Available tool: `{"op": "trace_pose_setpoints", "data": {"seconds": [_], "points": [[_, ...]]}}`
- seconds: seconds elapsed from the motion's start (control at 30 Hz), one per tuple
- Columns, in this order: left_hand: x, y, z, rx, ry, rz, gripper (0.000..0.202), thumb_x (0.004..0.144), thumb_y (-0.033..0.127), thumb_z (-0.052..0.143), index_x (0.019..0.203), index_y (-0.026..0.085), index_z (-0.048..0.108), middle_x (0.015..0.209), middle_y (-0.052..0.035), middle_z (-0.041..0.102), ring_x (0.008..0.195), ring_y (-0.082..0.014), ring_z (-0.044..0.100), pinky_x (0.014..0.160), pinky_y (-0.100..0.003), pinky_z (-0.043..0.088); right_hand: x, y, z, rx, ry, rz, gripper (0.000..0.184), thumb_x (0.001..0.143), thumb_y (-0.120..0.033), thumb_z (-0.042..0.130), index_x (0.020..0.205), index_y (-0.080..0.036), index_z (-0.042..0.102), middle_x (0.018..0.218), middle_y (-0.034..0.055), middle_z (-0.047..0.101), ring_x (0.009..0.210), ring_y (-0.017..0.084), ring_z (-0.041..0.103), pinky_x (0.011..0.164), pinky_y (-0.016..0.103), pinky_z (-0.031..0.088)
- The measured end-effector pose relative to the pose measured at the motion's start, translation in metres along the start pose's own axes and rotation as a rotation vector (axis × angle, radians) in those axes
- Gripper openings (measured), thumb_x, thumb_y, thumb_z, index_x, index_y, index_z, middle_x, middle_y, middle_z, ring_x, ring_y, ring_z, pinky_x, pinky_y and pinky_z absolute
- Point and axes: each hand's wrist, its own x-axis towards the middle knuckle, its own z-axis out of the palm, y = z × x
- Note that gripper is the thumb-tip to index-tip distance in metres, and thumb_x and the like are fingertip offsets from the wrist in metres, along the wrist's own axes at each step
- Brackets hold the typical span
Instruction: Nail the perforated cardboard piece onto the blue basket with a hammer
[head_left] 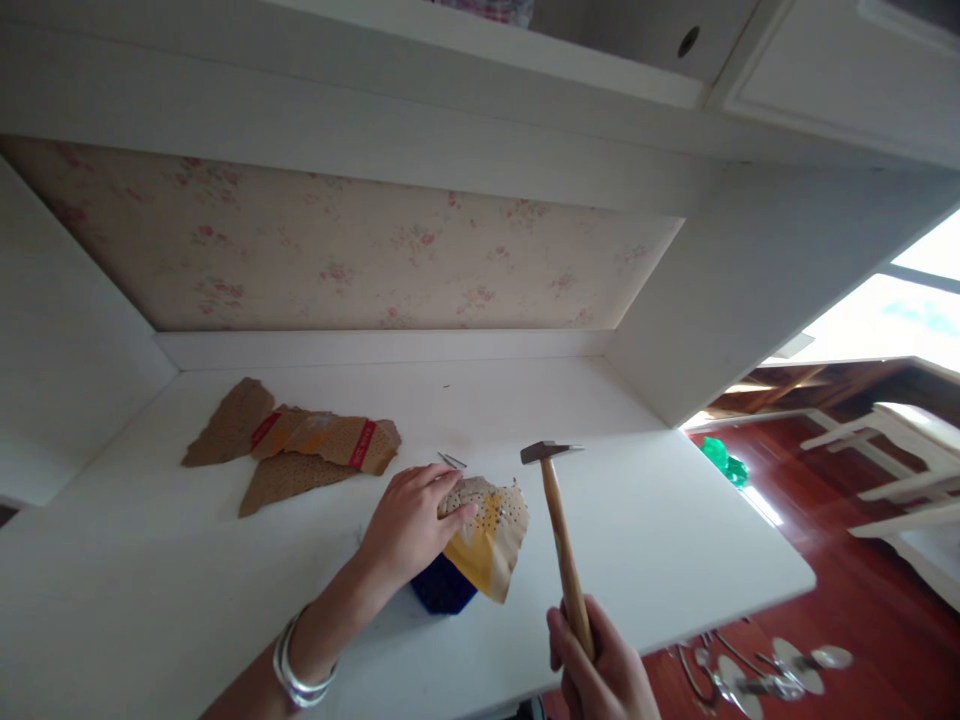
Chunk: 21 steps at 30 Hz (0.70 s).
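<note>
My right hand (592, 660) is closed round the wooden handle of a hammer (564, 535). The metal head is raised above the tabletop, to the right of a torn brown and yellow piece of paper (491, 535) dotted with small holes. My left hand (416, 520) holds this paper at its left side, the thumb lying on top. Under the paper and hand sits a dark blue block-like object (444, 590), partly hidden. Just beyond my left fingertips are thin metal pieces that look like nails (452, 460).
More torn brown paper pieces (300, 440) with holes and red strips lie at the left on the white tabletop (600, 400). An overhead shelf and side panels enclose the desk. Right of its edge are a reddish floor, a green object (724, 462) and a metal lamp-like fixture (765, 675).
</note>
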Motion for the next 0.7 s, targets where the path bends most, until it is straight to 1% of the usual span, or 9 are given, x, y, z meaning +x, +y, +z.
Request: {"op": "trace_pose_setpoints", "data": {"seconds": [0.07,0.13,0.27,0.47,0.53,0.6,0.7], "points": [[0.001,0.0,-0.004,-0.009,-0.003,-0.008,0.037,0.091,0.046,0.062,0.118,0.022,0.069,0.118,-0.0064,0.07,0.107,-0.0254,0.065,0.098,-0.041,0.049,0.006,0.001,0.003,0.01,0.022,0.024,0.052,0.078,-0.072,0.06,0.071,-0.022,0.052,0.046,-0.0102,0.034,0.037,0.008,0.032,0.033,0.018,0.022],[0.001,0.0,-0.007,-0.023,-0.003,-0.011,0.036,0.091,0.046,0.061,0.117,0.022,0.069,0.117,-0.0057,0.07,0.108,-0.0248,0.065,0.098,-0.04,0.05,0.014,0.002,0.007,0.039,0.052,0.055,0.053,0.078,-0.073,0.059,0.076,-0.021,0.055,0.044,-0.0118,0.031,0.034,0.008,0.03,0.032,0.018,0.022],[0.002,-0.004,-0.01,-0.061,-0.009,-0.012,0.033,0.093,0.043,0.059,0.116,0.022,0.07,0.118,-0.0046,0.071,0.107,-0.0229,0.066,0.097,-0.037,0.051,0.029,0.0,0.014,0.064,0.092,0.092,0.054,0.08,-0.074,0.055,0.084,-0.02,0.057,0.039,-0.0126,0.034,0.03,0.007,0.031,0.029,0.017,0.024],[0.005,-0.017,-0.012,-0.08,-0.017,-0.062,0.035,0.095,0.043,0.054,0.115,0.02,0.07,0.119,-0.0059,0.07,0.111,-0.023,0.064,0.101,-0.036,0.049,0.048,-0.015,0.017,0.079,0.057,0.031,0.049,0.087,-0.068,0.052,0.089,-0.019,0.058,0.038,-0.0122,0.038,0.028,0.007,0.033,0.028,0.016,0.028],[0.005,-0.02,-0.011,-0.106,-0.047,-0.085,0.037,0.094,0.045,0.055,0.116,0.021,0.07,0.12,-0.0062,0.07,0.111,-0.0235,0.065,0.1,-0.036,0.049,0.052,-0.019,0.02,0.1,0.048,0.017,0.046,0.087,-0.066,0.053,0.088,-0.02,0.056,0.039,-0.0122,0.04,0.029,0.006,0.033,0.027,0.015,0.027],[0.005,-0.022,-0.01,-0.149,-0.104,-0.108,0.038,0.092,0.046,0.058,0.118,0.022,0.07,0.12,-0.0059,0.07,0.111,-0.0238,0.065,0.1,-0.035,0.049,0.056,-0.021,0.025,0.123,0.037,0.006,0.041,0.087,-0.063,0.056,0.084,-0.022,0.051,0.04,-0.013,0.039,0.029,0.006,0.033,0.025,0.015,0.028],[0.003,-0.022,-0.008,-0.235,-0.185,-0.14,0.038,0.089,0.042,0.062,0.122,0.023,0.068,0.123,-0.005,0.07,0.113,-0.0232,0.065,0.102,-0.034,0.048,0.06,-0.022,0.032,0.161,0.02,-0.006,0.038,0.085,-0.057,0.061,0.079,-0.025,0.043,0.041,-0.0149,0.036,0.028,0.006,0.032,0.024,0.015,0.028]]}}
